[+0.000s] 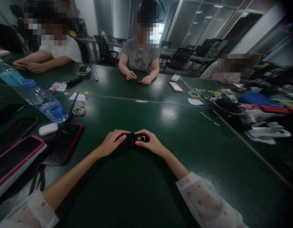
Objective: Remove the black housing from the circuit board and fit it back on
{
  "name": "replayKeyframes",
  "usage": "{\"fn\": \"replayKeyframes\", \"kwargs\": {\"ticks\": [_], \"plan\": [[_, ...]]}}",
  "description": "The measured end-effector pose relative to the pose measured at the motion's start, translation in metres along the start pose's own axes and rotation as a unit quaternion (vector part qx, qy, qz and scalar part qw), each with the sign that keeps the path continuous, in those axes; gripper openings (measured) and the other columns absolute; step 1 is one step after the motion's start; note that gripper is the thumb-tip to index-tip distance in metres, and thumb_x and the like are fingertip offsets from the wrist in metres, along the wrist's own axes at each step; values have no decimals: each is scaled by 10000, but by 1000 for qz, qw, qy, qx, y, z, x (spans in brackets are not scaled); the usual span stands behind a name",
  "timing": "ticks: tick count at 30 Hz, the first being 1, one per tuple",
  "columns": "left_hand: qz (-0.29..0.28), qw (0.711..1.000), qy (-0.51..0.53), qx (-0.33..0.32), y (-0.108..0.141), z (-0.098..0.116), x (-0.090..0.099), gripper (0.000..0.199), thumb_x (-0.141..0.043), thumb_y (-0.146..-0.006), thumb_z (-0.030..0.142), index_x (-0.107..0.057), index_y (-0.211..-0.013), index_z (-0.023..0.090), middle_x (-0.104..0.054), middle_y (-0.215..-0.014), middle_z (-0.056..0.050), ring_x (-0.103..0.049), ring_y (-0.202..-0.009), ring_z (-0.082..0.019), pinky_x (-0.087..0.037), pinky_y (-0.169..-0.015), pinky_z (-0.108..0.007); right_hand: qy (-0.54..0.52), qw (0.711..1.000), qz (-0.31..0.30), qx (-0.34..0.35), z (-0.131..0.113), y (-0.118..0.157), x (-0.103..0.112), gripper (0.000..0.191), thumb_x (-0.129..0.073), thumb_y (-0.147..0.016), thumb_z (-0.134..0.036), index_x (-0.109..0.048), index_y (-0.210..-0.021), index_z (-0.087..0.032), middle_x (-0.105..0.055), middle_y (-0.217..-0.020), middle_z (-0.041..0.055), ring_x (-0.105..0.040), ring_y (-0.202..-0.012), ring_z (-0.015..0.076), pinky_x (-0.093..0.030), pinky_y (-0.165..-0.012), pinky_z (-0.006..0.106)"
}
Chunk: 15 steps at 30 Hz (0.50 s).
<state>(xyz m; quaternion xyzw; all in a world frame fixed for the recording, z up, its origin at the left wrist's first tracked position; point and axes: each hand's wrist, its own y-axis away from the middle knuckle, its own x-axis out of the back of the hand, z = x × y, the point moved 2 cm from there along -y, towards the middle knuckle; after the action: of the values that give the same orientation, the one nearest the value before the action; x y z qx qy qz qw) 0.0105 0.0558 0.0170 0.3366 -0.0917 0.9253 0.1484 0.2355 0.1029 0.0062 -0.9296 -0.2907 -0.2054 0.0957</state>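
Note:
A small black rectangular object [131, 141] lies in front of me at the middle of the green table [160, 177]. Its right half carries a small white-and-silver patch; I cannot make out its kind. My left hand [113, 141] grips the left end, thumb on the near side and fingers along the far edge. At the opposite end my right hand [150, 142] holds it the same way, with its thumb just below the pale patch. Both hands rest low over the tabletop, and their fingers partly hide the object's ends.
To my left are a red-edged phone [63, 144], a pink-edged phone [19, 161], a white earbud case [48, 129] and a water bottle [45, 103]. A wrench [210, 119] and cluttered cables [203, 94] lie right. Several people sit across, including one in a grey shirt [143, 57].

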Motion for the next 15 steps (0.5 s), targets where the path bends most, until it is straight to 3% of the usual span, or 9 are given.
{"fn": "replayKeyframes", "kwargs": {"ticks": [10,12,15], "plan": [[9,1000,6,10,0,-5,-1,386,-265,-1003,462,-522,-1256,324,-578,-1180,-14,-505,-1114,-221,-374,-979,-442,30,999,2,-14,1,-1,-4,406,-681,-770,-465,-592,-1117,-274,-588,-1080,40,-550,-1028,228,-428,-909,443],[18,1000,11,-4,1,-7,-2,420,-343,-973,502,-452,-1330,308,-536,-1223,-46,-501,-1118,-235,-399,-967,-450,39,999,8,-18,0,-1,-4,401,-665,-781,-477,-588,-1119,-275,-584,-1092,41,-539,-1046,236,-419,-918,453],[41,999,24,-26,2,-7,-3,670,-588,-845,540,-322,-1411,300,-433,-1331,-86,-490,-1144,-263,-441,-945,-458,44,999,20,-12,-2,-1,-4,380,-644,-802,-467,-583,-1126,-279,-584,-1106,38,-523,-1071,239,-399,-947,461]]}}
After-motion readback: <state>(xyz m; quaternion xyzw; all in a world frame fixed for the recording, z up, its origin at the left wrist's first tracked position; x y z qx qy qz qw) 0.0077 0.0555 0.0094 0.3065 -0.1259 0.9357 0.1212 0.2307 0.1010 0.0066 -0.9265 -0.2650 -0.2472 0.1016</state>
